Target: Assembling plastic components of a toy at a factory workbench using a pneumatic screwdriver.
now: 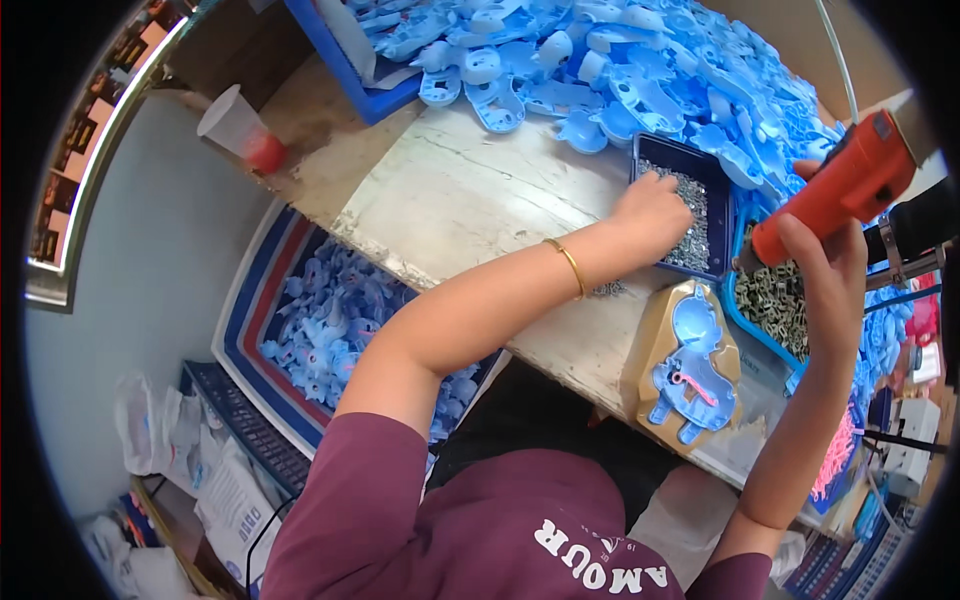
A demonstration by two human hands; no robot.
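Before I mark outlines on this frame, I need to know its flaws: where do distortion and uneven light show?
In the head view, the corners are black; the framed panel bends along the left rim; the tabletop is brightly lit, while the dark area below it shows little detail.

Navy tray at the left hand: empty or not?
Not empty: the tray has small silvery parts inside, by the left hand.
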